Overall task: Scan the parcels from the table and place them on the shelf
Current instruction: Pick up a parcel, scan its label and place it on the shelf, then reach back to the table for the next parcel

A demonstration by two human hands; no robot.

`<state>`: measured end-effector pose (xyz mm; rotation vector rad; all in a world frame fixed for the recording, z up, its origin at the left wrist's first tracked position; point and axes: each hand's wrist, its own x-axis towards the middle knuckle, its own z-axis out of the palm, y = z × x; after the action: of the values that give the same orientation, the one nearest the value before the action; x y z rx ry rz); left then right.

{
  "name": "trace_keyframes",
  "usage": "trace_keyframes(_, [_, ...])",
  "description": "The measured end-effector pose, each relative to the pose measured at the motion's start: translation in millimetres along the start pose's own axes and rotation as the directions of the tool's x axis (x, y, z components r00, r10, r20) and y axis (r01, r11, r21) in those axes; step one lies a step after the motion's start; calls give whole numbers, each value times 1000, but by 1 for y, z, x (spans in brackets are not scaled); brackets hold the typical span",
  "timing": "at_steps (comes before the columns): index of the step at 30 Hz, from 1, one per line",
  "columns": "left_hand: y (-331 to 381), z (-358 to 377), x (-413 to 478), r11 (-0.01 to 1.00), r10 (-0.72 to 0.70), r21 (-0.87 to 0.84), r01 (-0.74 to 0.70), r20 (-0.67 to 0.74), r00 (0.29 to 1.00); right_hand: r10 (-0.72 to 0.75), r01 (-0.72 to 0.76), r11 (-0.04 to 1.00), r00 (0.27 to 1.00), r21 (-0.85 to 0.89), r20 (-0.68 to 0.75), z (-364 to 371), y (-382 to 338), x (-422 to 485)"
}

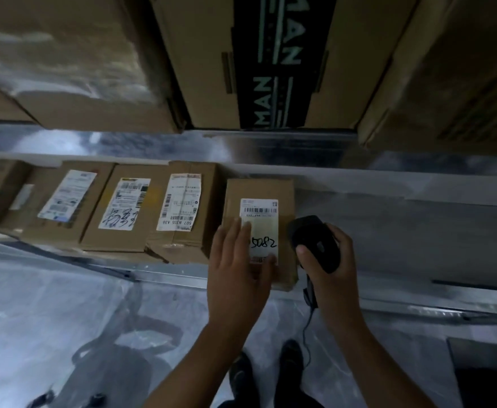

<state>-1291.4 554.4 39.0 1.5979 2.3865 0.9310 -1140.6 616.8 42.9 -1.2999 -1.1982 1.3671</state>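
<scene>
Resting flat on the parcel (259,188), the left hand (238,269) is lying with its fingers straight and spread over the near half of the white label (259,209). The thumb is reaching along the label's lower edge. Nothing is being gripped; the palm appears to be steadying the box or nudging it into its slot. The parcel is sitting on the shelf (388,231), under that hand and reaching beyond its fingertips, with its near end close to the shelf's front edge. Its barcode is showing just past the fingertips, facing up, presumably so it is readable from above.

Just to the right of the left hand, the right hand (328,275) is wrapping its fingers around a black scanner (315,240), with the thumb lying on top. The scanner's head is sitting beside the parcel's right edge, not over the barcode. Its cable (307,328) is hanging down below the wrist.

To the left of the left hand, a row of labelled parcels (123,207) is lying side by side on the same shelf, labels up. The nearest one seems to be touching the parcel under the hand, so this box is probably joining the end of that row. Bare shelf is lying to the right of the right hand, leaving room for more. Beyond both hands, large cartons (209,69) are sitting on the level above.
</scene>
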Motion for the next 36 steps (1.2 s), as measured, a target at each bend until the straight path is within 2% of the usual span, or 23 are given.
trace_keyframes(5, [6,10,7,970,56,222,-96,179,982,24,-24,1000,1000,3,4,-10,2,19])
trace_keyframes(9, [8,10,15,942,13,323,-88,228,974,20,-20,1000,1000,-10,-13,-20,-2,29])
trace_keyframes(15, [-3,3,38,946,-33,319,-51,252,967,43,-44,999,998,-17,-46,-24,-10,24])
trace_keyframes(20, [-15,-7,47,952,-16,296,-80,307,952,34,-36,999,995,-24,-90,-20,-16,-3])
trace_keyframes(23, [-11,-17,47,970,-1,227,-87,359,934,13,-17,999,992,-37,-127,-13,-24,-28])
trace_keyframes(25, [-9,-20,47,988,42,125,-90,344,938,14,-18,1000,988,-22,-156,-9,-30,-44])
trace_keyframes(27, [-7,-16,39,984,166,16,-178,288,943,35,-37,999,976,-5,-217,-11,-29,-60])
trace_keyframes(29, [-6,-4,20,946,323,-97,-309,220,920,53,-51,999,946,14,-319,-18,-23,-79])
trace_keyframes(31, [1,10,-4,904,411,-210,-373,186,892,62,-65,998,904,7,-424,-30,-15,-100])
trace_keyframes(33, [9,23,-30,875,457,-282,-393,220,861,77,-87,996,853,4,-516,-47,-8,-125])
trace_keyframes(36, [21,38,-69,847,524,-308,-433,349,777,108,-112,993,793,31,-600,-74,1,-168])
